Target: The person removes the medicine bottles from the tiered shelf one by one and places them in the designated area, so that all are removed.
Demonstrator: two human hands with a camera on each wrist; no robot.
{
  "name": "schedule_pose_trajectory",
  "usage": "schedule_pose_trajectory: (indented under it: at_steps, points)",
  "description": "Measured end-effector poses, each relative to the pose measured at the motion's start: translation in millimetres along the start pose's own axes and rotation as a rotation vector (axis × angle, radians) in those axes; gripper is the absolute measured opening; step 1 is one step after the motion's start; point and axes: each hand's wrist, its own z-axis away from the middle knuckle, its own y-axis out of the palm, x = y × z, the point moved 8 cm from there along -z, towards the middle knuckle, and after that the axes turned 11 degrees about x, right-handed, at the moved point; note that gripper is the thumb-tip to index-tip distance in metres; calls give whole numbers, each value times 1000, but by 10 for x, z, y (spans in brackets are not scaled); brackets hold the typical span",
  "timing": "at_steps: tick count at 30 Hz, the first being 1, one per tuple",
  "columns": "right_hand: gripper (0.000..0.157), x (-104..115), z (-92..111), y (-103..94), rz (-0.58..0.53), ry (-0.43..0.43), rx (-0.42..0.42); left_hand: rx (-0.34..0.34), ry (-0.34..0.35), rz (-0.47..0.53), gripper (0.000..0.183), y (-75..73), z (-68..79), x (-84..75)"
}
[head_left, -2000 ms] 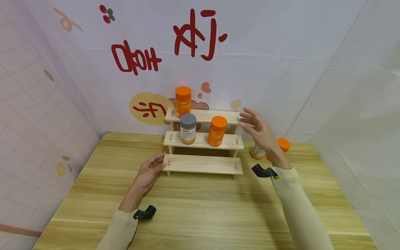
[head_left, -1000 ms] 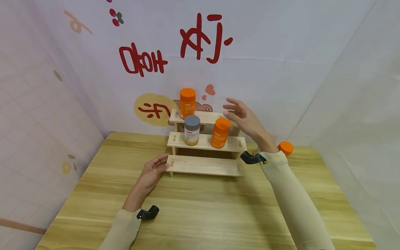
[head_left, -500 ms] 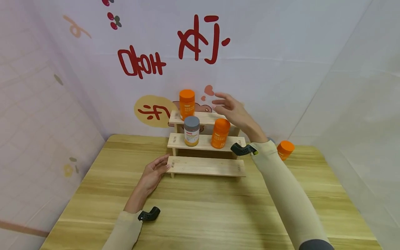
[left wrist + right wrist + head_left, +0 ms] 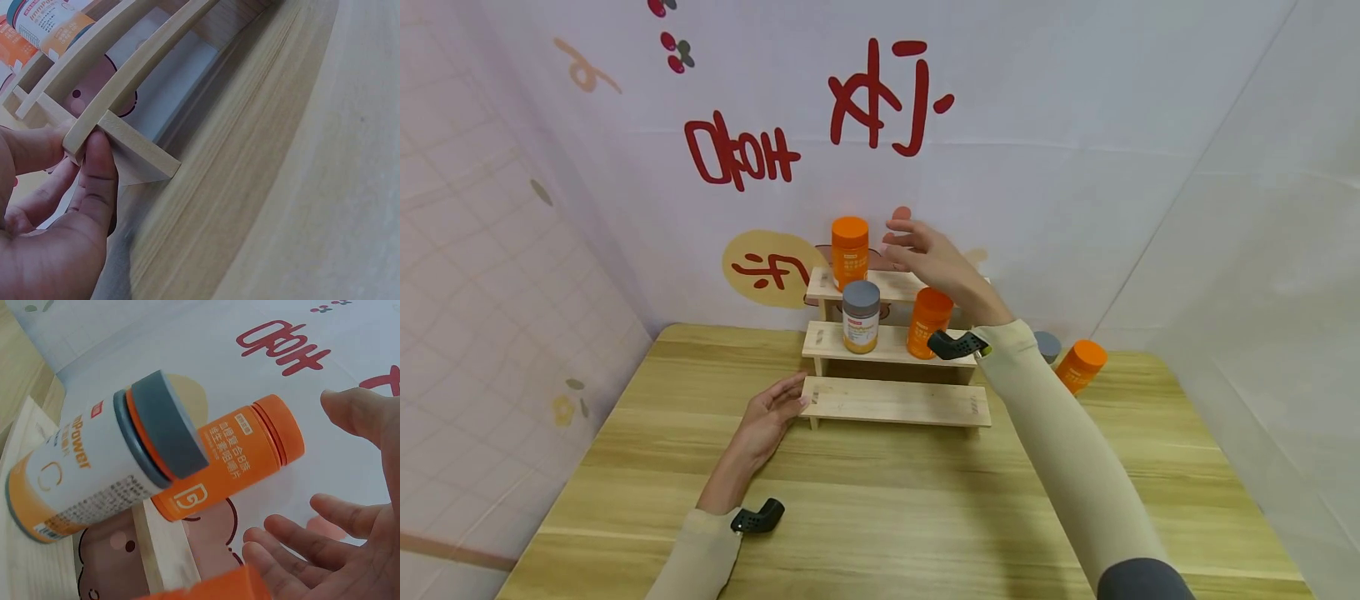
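A three-tier wooden display rack (image 4: 895, 400) stands on the table against the back wall. My left hand (image 4: 765, 419) pinches the left end of its lowest board between thumb and fingers, plain in the left wrist view. An orange supplement bottle (image 4: 850, 258) stands on the top tier's left end. On the middle tier are a white bottle with a grey lid (image 4: 861, 321) and, to its right, a second orange bottle (image 4: 928, 321). My right hand (image 4: 936, 262) holds nothing; its fingers are spread above the top tier, right of the upper orange bottle (image 4: 228, 456) and apart from it.
To the right of the rack, partly behind the right forearm, stand another orange bottle (image 4: 1081, 367) and a grey-lidded one (image 4: 1047, 345). A printed cloth wall (image 4: 1037, 167) rises close behind the rack. The wooden table (image 4: 865, 517) extends in front.
My right hand has moved left from the rack's right end along the top tier, towards the upper orange bottle. The bottles on the rack and my left hand's grip stay as they were.
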Motion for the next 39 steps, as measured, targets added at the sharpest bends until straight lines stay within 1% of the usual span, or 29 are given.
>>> schedule_pose_trajectory:
  at_steps: [3, 8, 12, 16, 20, 26, 29, 33, 39]
  points:
    - [71, 4, -53, 17, 24, 21, 6, 0, 4, -6, 58, -4, -3, 4]
    - [75, 18, -174, 71, -13, 7, 49, -6, 9, -13, 58, -11, -3, 4]
    - [78, 22, -249, 120, -32, 18, 66, -2, 6, -17, 58, -15, 5, 0]
    - [76, 40, -308, 185, -22, 15, 83, 5, 9, -14, 58, -16, 18, -15]
    - [69, 68, -364, 257, 30, 9, 95, 5, 13, -6, 57, -29, 25, -21]
    - [61, 110, -443, 349, 101, 8, 91, 13, 1, -9, 57, -22, 38, -16]
    - [60, 99, -468, 371, 119, 34, 82, 8, -8, -3, 57, -17, 33, -4]
    - [60, 97, -477, 380, 115, 45, 71, 1, -10, 3, 57, -28, 17, 6]
    - [63, 95, -490, 355, 104, 16, 40, -1, -4, -3, 59, -34, 11, -12]
